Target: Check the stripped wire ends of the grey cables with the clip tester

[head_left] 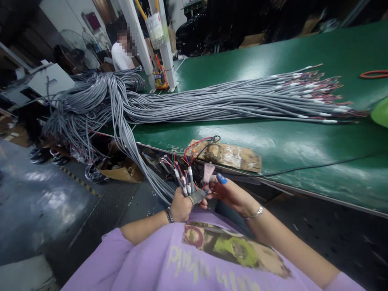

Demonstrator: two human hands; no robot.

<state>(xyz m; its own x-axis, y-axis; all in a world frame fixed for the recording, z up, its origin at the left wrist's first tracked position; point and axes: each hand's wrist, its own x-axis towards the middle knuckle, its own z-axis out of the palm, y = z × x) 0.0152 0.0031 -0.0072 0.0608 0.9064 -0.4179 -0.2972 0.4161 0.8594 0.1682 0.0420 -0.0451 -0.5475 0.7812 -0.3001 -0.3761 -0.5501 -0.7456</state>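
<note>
My left hand (pixel 181 206) is closed around a bunch of grey cables (pixel 190 180) at waist height. Their ends point up, with white sleeves and thin coloured wires fanning out. A grey-green wrap (pixel 197 197) covers a finger or thumb of that hand. Close beside it, my right hand (pixel 226 192) has its fingers bent together, with a blue cover (pixel 222 178) on the thumb. A pale pink, wedge-shaped piece (pixel 208 173) stands up from those fingers; its kind is unclear. Thin wires show between the two hands, and the right fingertips are partly hidden.
A long pile of grey cables (pixel 188 103) lies across the green table (pixel 291 141). A worn wooden block (pixel 233 157) sits at its near edge, with a black cord (pixel 303 167) to the right. A white post (pixel 165 56) rises at the back. A person (pixel 121 54) is beyond.
</note>
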